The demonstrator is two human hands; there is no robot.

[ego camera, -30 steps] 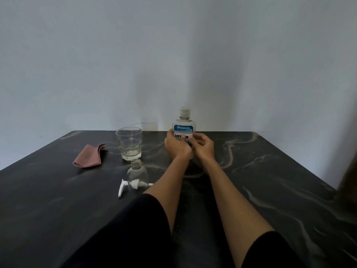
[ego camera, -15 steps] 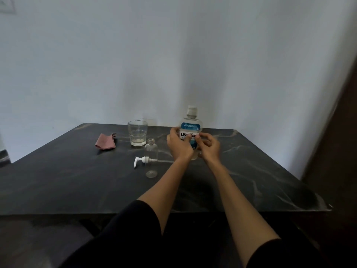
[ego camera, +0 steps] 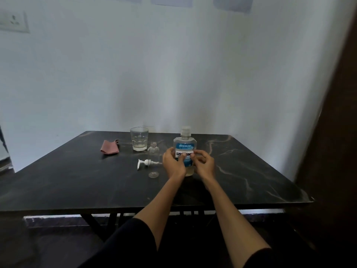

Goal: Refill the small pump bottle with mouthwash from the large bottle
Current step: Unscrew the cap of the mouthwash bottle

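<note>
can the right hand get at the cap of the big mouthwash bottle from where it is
Probably yes. The right hand sits beside the large clear blue-labelled mouthwash bottle, and its pale cap stands uncovered above, with nothing between them.

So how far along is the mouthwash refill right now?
Done: the pump head is off and lies on the table, leaving the small bottle open and apparently empty. In hand: the left hand grips the large mouthwash bottle, the right hand is beside it; whether it touches is unclear. Left: the cap is still on, so uncapping, pouring and refitting the pump remain.
</note>
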